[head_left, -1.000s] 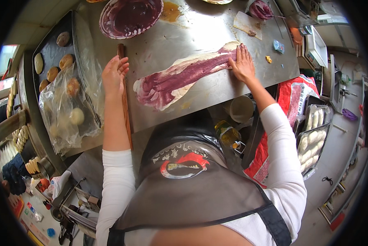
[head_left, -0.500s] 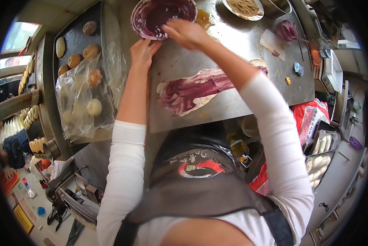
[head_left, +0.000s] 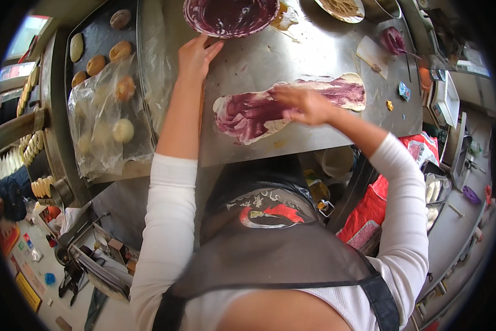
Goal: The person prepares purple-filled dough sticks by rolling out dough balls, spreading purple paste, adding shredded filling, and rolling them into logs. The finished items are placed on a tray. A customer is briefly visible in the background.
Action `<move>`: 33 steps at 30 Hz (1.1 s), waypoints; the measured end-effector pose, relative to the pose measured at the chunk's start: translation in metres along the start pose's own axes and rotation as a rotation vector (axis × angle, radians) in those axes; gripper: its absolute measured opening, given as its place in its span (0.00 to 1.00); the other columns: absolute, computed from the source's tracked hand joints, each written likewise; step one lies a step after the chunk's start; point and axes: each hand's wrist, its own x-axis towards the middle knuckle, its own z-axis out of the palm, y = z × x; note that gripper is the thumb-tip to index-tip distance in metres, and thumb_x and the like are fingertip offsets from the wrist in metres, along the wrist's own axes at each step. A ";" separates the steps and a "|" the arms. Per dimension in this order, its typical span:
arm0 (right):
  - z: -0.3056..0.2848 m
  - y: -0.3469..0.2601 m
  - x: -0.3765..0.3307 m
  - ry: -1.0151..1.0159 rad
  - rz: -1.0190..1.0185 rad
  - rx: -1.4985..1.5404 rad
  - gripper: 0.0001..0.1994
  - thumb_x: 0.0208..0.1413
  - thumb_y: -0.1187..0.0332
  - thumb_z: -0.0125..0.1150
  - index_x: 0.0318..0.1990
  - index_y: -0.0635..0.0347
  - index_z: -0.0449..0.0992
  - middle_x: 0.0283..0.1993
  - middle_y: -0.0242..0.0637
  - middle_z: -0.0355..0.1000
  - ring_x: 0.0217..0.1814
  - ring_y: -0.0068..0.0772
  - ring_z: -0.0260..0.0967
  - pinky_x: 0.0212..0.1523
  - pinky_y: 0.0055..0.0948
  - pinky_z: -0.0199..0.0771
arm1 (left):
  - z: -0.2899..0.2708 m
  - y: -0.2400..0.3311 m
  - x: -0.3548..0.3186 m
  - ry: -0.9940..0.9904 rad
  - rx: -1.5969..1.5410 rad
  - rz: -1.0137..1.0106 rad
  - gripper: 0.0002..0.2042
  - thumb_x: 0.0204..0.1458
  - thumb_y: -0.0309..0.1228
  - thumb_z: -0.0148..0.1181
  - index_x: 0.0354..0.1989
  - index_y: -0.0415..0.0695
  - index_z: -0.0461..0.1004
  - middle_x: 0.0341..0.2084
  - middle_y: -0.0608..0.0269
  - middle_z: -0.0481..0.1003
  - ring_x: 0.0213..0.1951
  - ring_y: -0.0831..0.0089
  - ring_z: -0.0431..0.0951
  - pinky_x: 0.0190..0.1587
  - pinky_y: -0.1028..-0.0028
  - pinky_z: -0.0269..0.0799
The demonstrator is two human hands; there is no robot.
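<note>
A long flattened sheet of dough [head_left: 242, 113], smeared with purple paste, lies on the steel table [head_left: 308, 55]. My right hand [head_left: 306, 105] is over the middle of the dough, blurred, its fingers touching the purple smear. My left hand [head_left: 195, 55] rests flat on the table, fingers apart, just below a bowl [head_left: 228, 16] coated with purple paste and beside a wooden rolling pin [head_left: 202, 107] that my forearm mostly hides.
A dark tray [head_left: 93, 38] at the left holds several dough balls, partly under a clear plastic sheet [head_left: 101, 124]. A scraper [head_left: 372, 55] and a purple lump [head_left: 392, 38] lie at the far right, and a plate [head_left: 341, 8] at the top. A red bag [head_left: 377, 207] stands below the table's edge.
My right hand has come back from the purple bowl to the dough sheet. My left hand stays near the bowl. The view has shifted slightly.
</note>
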 end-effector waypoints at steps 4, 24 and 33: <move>0.086 -0.020 -0.050 0.187 0.789 -0.462 0.38 0.58 0.47 0.39 0.66 0.71 0.41 0.70 0.58 0.34 0.74 0.51 0.28 0.70 0.40 0.26 | -0.021 0.001 -0.028 -0.027 0.010 0.061 0.16 0.54 0.24 0.52 0.48 0.25 0.61 0.42 0.43 0.70 0.40 0.53 0.76 0.45 0.64 0.76; 0.027 0.051 -0.110 0.230 0.887 -0.400 0.36 0.59 0.45 0.37 0.67 0.60 0.44 0.71 0.46 0.38 0.74 0.41 0.33 0.70 0.39 0.32 | -0.067 -0.021 -0.156 -0.096 0.320 -0.141 0.12 0.57 0.26 0.49 0.48 0.33 0.67 0.38 0.52 0.73 0.34 0.68 0.76 0.39 0.72 0.75; 0.073 0.035 -0.135 0.171 0.555 -0.380 0.36 0.56 0.49 0.44 0.65 0.66 0.48 0.69 0.51 0.42 0.73 0.45 0.35 0.70 0.39 0.32 | -0.060 -0.025 -0.168 -0.156 0.369 -0.176 0.12 0.57 0.26 0.50 0.46 0.33 0.69 0.36 0.54 0.75 0.34 0.71 0.77 0.39 0.73 0.75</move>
